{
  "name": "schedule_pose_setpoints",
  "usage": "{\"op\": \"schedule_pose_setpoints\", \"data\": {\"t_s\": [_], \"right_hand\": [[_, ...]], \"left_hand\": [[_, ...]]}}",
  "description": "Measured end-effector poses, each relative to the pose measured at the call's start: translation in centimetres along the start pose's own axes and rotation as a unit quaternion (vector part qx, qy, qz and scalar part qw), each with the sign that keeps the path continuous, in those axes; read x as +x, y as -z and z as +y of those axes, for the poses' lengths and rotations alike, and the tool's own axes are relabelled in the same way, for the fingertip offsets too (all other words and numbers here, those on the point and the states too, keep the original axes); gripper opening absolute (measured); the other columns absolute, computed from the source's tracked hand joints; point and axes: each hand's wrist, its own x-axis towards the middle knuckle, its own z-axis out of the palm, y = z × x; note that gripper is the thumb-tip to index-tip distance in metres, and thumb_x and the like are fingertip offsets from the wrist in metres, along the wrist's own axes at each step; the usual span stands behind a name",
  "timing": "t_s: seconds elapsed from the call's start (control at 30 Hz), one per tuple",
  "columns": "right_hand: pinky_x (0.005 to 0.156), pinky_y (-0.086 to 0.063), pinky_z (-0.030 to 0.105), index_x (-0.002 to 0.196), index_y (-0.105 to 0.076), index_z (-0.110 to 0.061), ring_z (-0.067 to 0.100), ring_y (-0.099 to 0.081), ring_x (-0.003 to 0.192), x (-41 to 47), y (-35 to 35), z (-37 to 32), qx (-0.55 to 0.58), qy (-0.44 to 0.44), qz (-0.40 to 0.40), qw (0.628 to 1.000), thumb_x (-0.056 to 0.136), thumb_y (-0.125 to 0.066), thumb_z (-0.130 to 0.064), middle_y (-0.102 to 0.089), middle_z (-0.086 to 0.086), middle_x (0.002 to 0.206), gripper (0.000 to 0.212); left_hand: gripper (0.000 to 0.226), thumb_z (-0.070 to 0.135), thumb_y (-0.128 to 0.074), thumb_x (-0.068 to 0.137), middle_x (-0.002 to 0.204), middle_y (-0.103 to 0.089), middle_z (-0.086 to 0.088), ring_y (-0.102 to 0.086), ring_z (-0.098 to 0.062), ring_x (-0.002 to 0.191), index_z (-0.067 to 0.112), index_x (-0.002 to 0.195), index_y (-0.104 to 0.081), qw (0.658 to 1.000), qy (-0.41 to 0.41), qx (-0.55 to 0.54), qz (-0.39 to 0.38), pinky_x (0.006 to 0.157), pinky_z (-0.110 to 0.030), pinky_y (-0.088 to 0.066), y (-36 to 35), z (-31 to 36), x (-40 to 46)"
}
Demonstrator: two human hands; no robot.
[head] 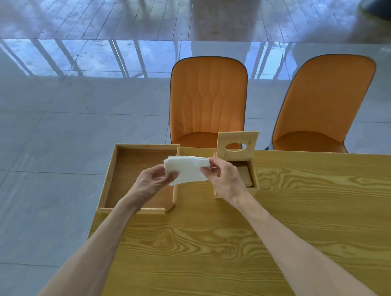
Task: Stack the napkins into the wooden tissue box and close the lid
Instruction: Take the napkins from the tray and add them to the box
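A stack of white napkins (186, 169) is held in the air between both hands, above the gap between a tray and the tissue box. My left hand (153, 183) grips its lower left corner. My right hand (222, 177) pinches its right edge. The wooden tissue box (253, 175) stands just behind my right hand, partly hidden by it. Its lid (237, 146), with an oval slot, is swung up and stands upright at the far side. The inside of the box looks dark and holds no napkins that I can see.
A shallow wooden tray (138, 178) lies at the table's left end, under my left hand. The wooden table (251, 250) stretches right and toward me. Two orange chairs (208, 101) (322, 105) stand beyond its far edge. Glossy floor lies to the left.
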Motion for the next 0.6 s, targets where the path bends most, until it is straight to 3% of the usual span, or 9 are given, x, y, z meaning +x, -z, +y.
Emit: {"op": "schedule_pose_setpoints", "data": {"t_s": [0.07,0.2,0.27,0.37,0.43,0.6], "right_hand": [[0.088,-0.057,0.038,0.119,-0.066,-0.009,0.019,-0.067,0.095,-0.6,2.1,1.2,-0.006,-0.014,0.044,0.999,0.096,-0.063,-0.024,-0.072,0.004,0.108,0.027],[0.079,-0.059,0.033,0.122,-0.064,-0.01,0.018,-0.068,0.092,-1.3,5.3,3.6,-0.014,-0.036,0.111,0.993,0.095,-0.065,-0.025,-0.072,0.006,0.108,0.031],[0.078,-0.06,0.037,0.122,-0.063,-0.012,0.021,-0.069,0.092,-1.4,6.3,4.8,-0.031,-0.058,0.132,0.989,0.096,-0.063,-0.027,-0.073,0.006,0.109,0.03],[0.082,-0.058,0.043,0.12,-0.064,-0.012,0.025,-0.069,0.095,-1.0,7.2,6.4,-0.053,-0.091,0.146,0.984,0.099,-0.055,-0.036,-0.073,0.008,0.111,0.033],[0.081,-0.058,0.043,0.118,-0.066,-0.01,0.026,-0.069,0.095,-0.7,7.4,7.2,-0.062,-0.107,0.144,0.982,0.1,-0.052,-0.039,-0.073,0.009,0.111,0.036],[0.065,-0.051,0.031,0.117,-0.065,-0.015,0.026,-0.069,0.09,0.2,7.3,8.5,-0.105,-0.104,0.144,0.978,0.099,-0.054,-0.04,-0.074,0.006,0.102,0.033]], "left_hand": [[0.029,0.048,-0.067,0.087,0.096,-0.077,0.018,-0.067,0.013,0.086,0.035,0.112,-0.07,1.0,-0.019,0.003,-0.005,0.073,-0.013,-0.042,-2.6,1.3,0.5],[0.037,0.046,-0.058,0.095,0.102,-0.072,0.008,-0.065,-0.006,0.096,0.022,0.122,-0.064,0.999,-0.05,0.017,0.007,0.072,-0.019,-0.045,-7.8,2.8,1.8],[0.041,0.047,-0.054,0.097,0.107,-0.071,0.002,-0.064,-0.014,0.099,0.017,0.122,-0.065,0.998,-0.056,0.031,0.025,0.074,-0.023,-0.046,-10.2,3.0,2.4],[0.044,0.048,-0.054,0.097,0.111,-0.068,-0.001,-0.062,-0.015,0.099,0.015,0.123,-0.066,0.996,-0.044,0.05,0.066,0.073,-0.023,-0.046,-13.0,3.2,3.3],[0.042,0.046,-0.057,0.096,0.114,-0.07,-0.004,-0.063,-0.017,0.1,0.014,0.123,-0.066,0.993,-0.031,0.068,0.095,0.08,-0.03,-0.05,-14.1,3.2,3.8],[0.032,0.045,-0.064,0.092,0.104,-0.074,-0.002,-0.064,-0.014,0.084,0.023,0.116,-0.068,0.981,-0.002,0.092,0.168,0.073,-0.032,-0.052,-15.0,2.8,4.3]]}}
